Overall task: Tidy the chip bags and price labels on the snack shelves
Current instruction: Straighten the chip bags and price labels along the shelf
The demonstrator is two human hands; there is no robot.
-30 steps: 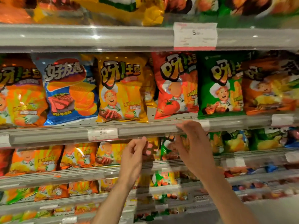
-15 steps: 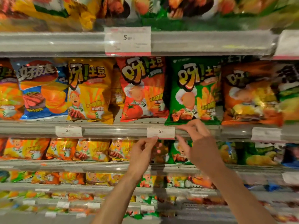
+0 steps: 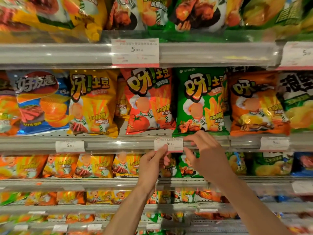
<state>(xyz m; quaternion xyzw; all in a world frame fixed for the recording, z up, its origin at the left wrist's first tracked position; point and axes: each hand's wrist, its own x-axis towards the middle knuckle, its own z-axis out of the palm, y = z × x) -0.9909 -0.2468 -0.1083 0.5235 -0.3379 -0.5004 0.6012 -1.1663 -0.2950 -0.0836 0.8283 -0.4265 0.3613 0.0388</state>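
Note:
A white price label [image 3: 169,143] reading 5.90 sits in the clear rail [image 3: 118,145] of the middle shelf. My left hand [image 3: 153,164] pinches its lower left edge from below. My right hand [image 3: 205,154] pinches its right end, fingers on the rail's top and thumb beneath. Directly above stand a red tomato chip bag [image 3: 149,100] and a green chip bag [image 3: 199,100], both upright. To their left are a yellow bag [image 3: 92,102] and a blue bag [image 3: 42,102]; an orange bag [image 3: 255,104] stands to the right.
Other labels sit in the same rail at left [image 3: 69,146] and right [image 3: 274,143]. A larger label [image 3: 135,52] hangs on the upper shelf rail. Lower shelves hold several rows of small chip bags [image 3: 94,165]. More bags fill the top shelf [image 3: 194,12].
The view has shifted right and closer. Both hands have closed in on the 5.90 label: the left rose to pinch its lower edge, the right now pinches its right end.

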